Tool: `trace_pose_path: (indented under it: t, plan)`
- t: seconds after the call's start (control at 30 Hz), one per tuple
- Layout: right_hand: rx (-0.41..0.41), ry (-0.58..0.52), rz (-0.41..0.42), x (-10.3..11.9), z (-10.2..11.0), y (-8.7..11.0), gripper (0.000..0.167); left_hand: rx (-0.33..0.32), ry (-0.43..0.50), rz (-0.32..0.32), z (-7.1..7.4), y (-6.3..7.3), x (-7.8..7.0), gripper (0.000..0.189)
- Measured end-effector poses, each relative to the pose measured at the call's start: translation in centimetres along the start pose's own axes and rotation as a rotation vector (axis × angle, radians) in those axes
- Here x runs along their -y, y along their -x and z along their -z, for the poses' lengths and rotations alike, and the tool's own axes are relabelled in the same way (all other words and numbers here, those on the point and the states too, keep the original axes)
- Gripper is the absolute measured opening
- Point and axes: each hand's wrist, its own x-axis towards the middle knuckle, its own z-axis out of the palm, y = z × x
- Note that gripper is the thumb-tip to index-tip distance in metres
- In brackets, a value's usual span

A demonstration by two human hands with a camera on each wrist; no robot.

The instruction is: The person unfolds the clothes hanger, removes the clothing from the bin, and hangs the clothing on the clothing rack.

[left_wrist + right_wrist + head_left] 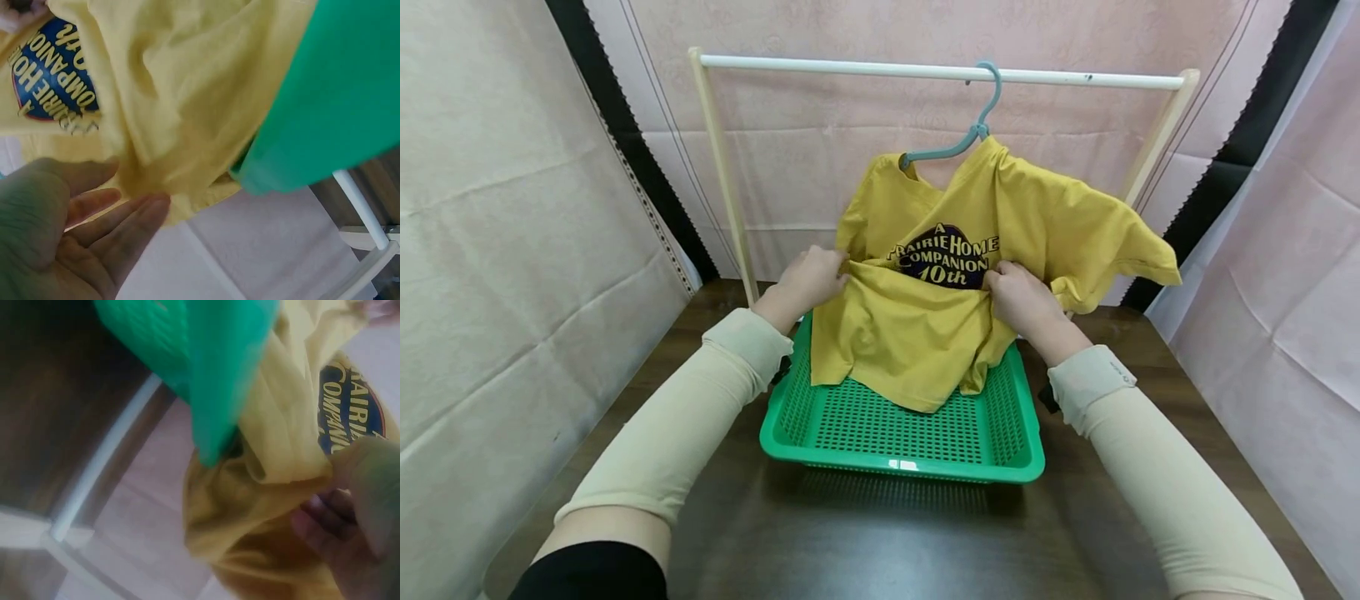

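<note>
A yellow T-shirt (pixel 917 337) with a dark printed badge hangs crookedly from a blue hanger (pixel 947 152), one sleeve spread out to the right. The hanger's right arm is hidden inside the shirt. My left hand (pixel 811 282) pinches the fabric at the shirt's left side, level with the print. On the other side, my right hand (pixel 1024 304) pinches the fabric just right of the print. Between the two hands the cloth is drawn up in a fold. The hem drapes into a green plastic basket (pixel 901 467), whose rim shows close to the cloth in both wrist views.
The hanger hooks over the white bar (pixel 850 66) of a rack with cream posts (pixel 722 167). Basket and rack stand on a dark wooden table (pixel 880 542). Pale cloth walls (pixel 550 250) enclose the left, back and right sides.
</note>
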Motion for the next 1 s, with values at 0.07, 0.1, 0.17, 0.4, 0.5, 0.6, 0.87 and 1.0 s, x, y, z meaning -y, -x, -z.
trace_pose_path:
  t: [0.07, 0.1, 0.17, 0.4, 0.5, 0.6, 0.87, 1.0]
  plan:
    - [0.009, -0.038, 0.017, 0.1, -0.2, 0.1, 0.013, 0.062, 0.002, -0.019, -0.3, 0.1, -0.3, 0.047]
    - [0.018, -0.058, 0.029, 0.2, -0.2, 0.1, 0.013, 0.09, -0.001, -0.027, -0.4, 0.1, -0.5, 0.051]
    - [0.044, -0.099, 0.053, 0.3, -0.4, 0.1, 0.015, 0.144, -0.004, -0.037, -0.7, 0.2, -0.9, 0.055]
    - [0.287, -0.141, 0.045, 1.2, -1.5, 0.6, 0.061, 0.361, -0.068, -0.068, -1.8, 1.0, -2.0, 0.053]
    - [0.401, -0.142, 0.0, 1.4, -1.8, 0.8, 0.079, 0.421, -0.113, -0.076, -2.2, 1.2, -2.4, 0.04]
    - [0.446, -0.125, 0.0, 1.6, -1.9, 1.0, 0.079, 0.427, -0.168, -0.077, -2.7, 1.2, -2.6, 0.031]
    - [0.392, -0.161, 0.085, 1.7, -1.6, 0.8, 0.023, 0.325, -0.214, -0.071, -3.0, 0.9, -2.1, 0.022]
    - [0.366, -0.198, 0.14, 1.4, -1.5, 0.7, 0.016, 0.324, -0.196, -0.069, -2.8, 0.7, -1.8, 0.024]
